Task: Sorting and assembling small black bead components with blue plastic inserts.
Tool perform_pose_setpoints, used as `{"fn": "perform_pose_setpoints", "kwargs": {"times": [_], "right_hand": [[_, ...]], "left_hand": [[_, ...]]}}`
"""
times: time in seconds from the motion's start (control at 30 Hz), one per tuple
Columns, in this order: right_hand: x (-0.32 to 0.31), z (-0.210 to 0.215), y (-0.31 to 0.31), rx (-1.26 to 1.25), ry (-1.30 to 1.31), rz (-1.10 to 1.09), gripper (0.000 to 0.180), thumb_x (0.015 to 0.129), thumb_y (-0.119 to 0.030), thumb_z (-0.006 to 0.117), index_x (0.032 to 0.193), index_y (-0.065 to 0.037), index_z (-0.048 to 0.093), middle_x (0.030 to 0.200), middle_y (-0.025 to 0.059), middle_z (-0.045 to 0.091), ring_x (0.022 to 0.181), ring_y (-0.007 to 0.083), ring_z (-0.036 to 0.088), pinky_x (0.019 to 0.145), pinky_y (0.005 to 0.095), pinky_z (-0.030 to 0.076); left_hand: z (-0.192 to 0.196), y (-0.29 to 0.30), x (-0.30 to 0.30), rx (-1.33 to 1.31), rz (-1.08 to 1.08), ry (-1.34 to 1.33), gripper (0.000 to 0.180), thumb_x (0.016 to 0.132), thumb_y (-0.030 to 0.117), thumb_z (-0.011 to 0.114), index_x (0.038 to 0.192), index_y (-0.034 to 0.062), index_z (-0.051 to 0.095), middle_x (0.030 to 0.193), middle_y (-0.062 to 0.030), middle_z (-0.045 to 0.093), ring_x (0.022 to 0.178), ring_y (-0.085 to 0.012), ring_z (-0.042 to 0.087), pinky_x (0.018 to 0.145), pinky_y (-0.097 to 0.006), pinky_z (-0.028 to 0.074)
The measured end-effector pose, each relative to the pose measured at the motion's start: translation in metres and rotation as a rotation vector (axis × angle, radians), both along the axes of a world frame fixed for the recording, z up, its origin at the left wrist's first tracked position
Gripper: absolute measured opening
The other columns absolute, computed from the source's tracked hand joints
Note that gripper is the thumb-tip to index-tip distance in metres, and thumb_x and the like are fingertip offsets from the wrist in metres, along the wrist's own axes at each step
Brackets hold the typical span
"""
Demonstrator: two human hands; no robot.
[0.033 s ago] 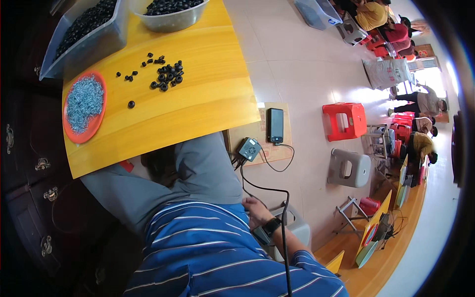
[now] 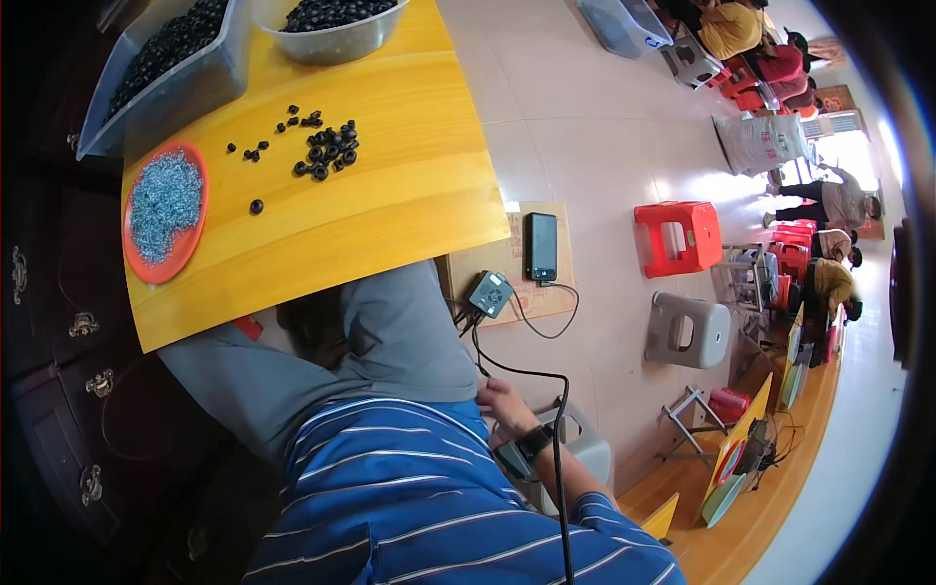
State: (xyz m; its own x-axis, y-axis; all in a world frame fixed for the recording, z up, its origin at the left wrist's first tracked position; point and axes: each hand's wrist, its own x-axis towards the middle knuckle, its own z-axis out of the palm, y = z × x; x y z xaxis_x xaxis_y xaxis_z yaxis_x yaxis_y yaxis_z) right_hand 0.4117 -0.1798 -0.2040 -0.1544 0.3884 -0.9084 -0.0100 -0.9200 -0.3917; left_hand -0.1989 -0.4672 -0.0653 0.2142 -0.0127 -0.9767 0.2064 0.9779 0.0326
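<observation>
The right hand (image 2: 502,400) rests with loose fingers by the thin, bendy black cable (image 2: 546,385) beside the lap, off the desk (image 2: 409,195); left hand hidden.

We see our right hand (image 2: 504,402) resting by a black cable (image 2: 559,458), beside the yellow table (image 2: 390,195) of black rings (image 2: 327,151).

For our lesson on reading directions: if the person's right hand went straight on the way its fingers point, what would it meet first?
Probably the black cable just ahead of the right hand, then the grey trouser leg; depth is unclear.
</observation>
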Motion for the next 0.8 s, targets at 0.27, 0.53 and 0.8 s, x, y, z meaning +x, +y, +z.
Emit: {"fn": "perform_pose_setpoints", "kwargs": {"times": [0.27,0.53,0.8], "right_hand": [[-0.019,-0.015,0.04,-0.05,0.306,-0.718,0.027,0.094,-0.015,0.056,0.118,-0.005,0.056,0.102,0.0067,0.068,0.088,0.0206,0.066,0.078,0.0331,0.054],[-0.029,-0.047,0.047,0.524,-0.454,0.628,0.039,0.086,-0.022,0.063,0.119,-0.001,0.063,0.121,0.0206,0.064,0.106,0.0368,0.063,0.091,0.0421,0.051],[-0.018,-0.064,0.048,0.507,-0.396,0.76,0.044,0.085,-0.032,0.064,0.116,-0.002,0.064,0.119,0.022,0.064,0.112,0.037,0.06,0.098,0.0408,0.047]], "left_hand": [[0.008,0.013,-0.019,-0.044,-0.098,0.007,0.016,0.083,0.011,0.074,0.09,-0.0018,0.069,0.077,-0.0095,0.07,0.068,-0.0183,0.069,0.059,-0.028,0.055],[0.021,0.022,-0.032,-0.104,-0.174,0.014,0.016,0.082,0.011,0.074,0.089,-0.0024,0.069,0.076,-0.0093,0.07,0.069,-0.019,0.069,0.059,-0.029,0.056],[0.033,0.035,-0.042,-0.167,-0.232,0.013,0.017,0.082,0.011,0.075,0.089,-0.0029,0.069,0.075,-0.009,0.07,0.069,-0.0198,0.069,0.059,-0.029,0.056]]}}
